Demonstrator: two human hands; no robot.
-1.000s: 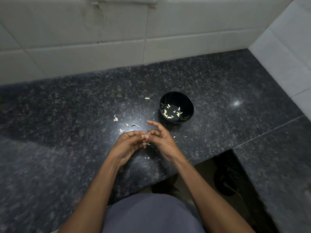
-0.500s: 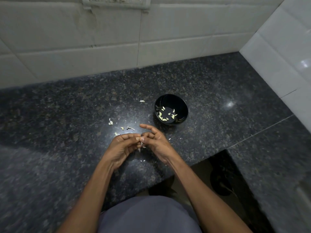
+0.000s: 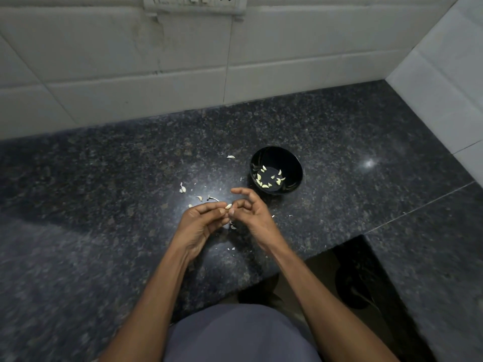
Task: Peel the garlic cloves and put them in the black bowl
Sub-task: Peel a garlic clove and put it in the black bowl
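A small pale garlic clove [image 3: 228, 206] is pinched between the fingertips of my left hand [image 3: 201, 222] and my right hand [image 3: 251, 214], just above the dark granite counter [image 3: 104, 192]. My right index finger sticks out toward the left over the clove. The black bowl [image 3: 292, 163] stands just beyond my right hand and holds several peeled cloves [image 3: 269, 178]. Loose garlic pieces [image 3: 182, 188] and bits of skin [image 3: 231, 157] lie on the counter to the left of the bowl and under my hands.
White tiled walls [image 3: 183, 82] close the counter at the back and on the right. A switch and socket plate [image 3: 194, 3] is mounted high on the back wall. The counter's front edge steps back at the lower right, over a dark gap [image 3: 350, 286].
The two hands stay together working the same clove, which now shows more plainly between the fingertips. The camera has tilted up slightly, so more of the wall plate shows.
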